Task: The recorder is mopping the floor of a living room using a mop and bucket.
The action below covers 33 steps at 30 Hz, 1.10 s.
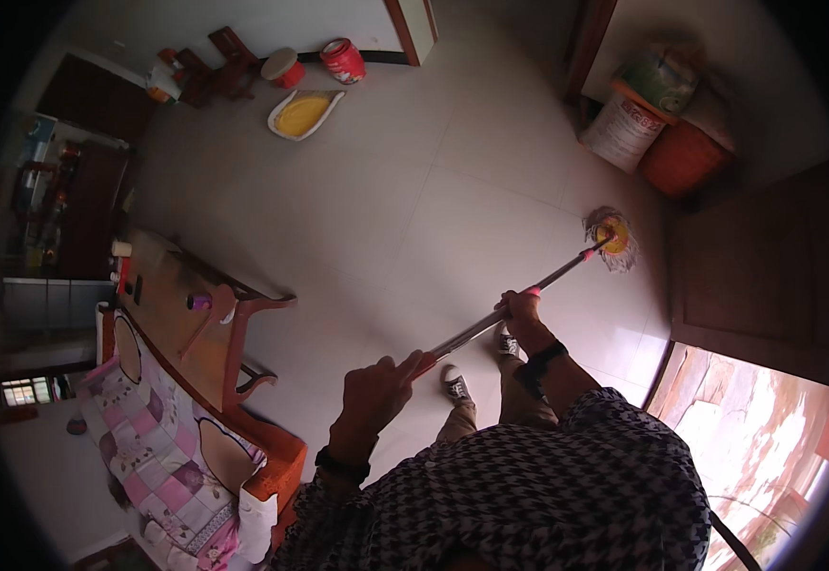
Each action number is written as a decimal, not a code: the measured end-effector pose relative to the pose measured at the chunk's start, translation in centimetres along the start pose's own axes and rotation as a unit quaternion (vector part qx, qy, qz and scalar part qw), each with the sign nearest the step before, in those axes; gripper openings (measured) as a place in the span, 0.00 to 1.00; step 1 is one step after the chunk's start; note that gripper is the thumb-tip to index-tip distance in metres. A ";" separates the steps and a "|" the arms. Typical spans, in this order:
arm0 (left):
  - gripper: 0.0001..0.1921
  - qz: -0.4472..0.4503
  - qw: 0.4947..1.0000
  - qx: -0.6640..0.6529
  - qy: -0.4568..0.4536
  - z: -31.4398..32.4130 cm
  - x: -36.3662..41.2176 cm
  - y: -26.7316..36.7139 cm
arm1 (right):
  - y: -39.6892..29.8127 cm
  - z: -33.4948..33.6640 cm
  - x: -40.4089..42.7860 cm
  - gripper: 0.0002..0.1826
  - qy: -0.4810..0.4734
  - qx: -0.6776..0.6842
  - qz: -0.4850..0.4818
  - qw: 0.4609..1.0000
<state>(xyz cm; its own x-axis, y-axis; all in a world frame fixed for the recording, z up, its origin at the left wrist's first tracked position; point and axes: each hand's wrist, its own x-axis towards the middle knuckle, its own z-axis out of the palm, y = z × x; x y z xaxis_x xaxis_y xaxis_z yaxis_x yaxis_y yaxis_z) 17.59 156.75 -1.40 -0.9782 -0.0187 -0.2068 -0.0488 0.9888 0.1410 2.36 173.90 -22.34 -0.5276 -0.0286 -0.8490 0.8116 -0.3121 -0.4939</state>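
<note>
Both my hands are closed around the metal pole (473,331) of a mop, which slants from lower left to upper right. My left hand (379,389) grips the red end of the handle, its thumb lying along it. Farther down the pole, my right hand (524,312) holds on just behind a pink collar. The mop head (611,239), with grey strands around a yellow disc, rests on the tiled floor (400,214) near a dark wooden door. My sneakers (456,385) stand below the pole.
A wooden table (172,321) and a couch with a patchwork cover (165,457) are at left. Sacks (625,128) and a red-orange box (686,157) stand upper right. The brown door (757,278) borders a bright doorway (750,421). A yellow-and-white mat or basin (302,115) lies farther off.
</note>
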 end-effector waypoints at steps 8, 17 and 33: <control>0.24 -0.195 0.974 -0.043 0.106 3.1 -9.5 -2.6 | 8.1 14.6 -0.6 0.23 -0.178 -0.142 0.010 0.974; 0.26 -0.422 0.898 -0.126 -0.002 4.3 -22.0 0.6 | 23.1 19.4 -8.1 0.37 -0.366 -0.429 -0.013 0.826; 0.26 -0.401 0.907 -0.123 -0.042 -3.6 -31.1 6.6 | 24.0 9.1 -20.5 0.27 -0.332 -0.315 0.050 0.888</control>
<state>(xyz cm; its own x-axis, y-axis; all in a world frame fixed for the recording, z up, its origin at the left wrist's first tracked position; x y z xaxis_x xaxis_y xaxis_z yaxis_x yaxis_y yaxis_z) 46.99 163.37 9.41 -0.5903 -0.6952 -0.4101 -0.7911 0.5993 0.1226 30.35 158.38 -15.04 -0.3064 -0.6453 -0.6998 0.7321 0.3100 -0.6065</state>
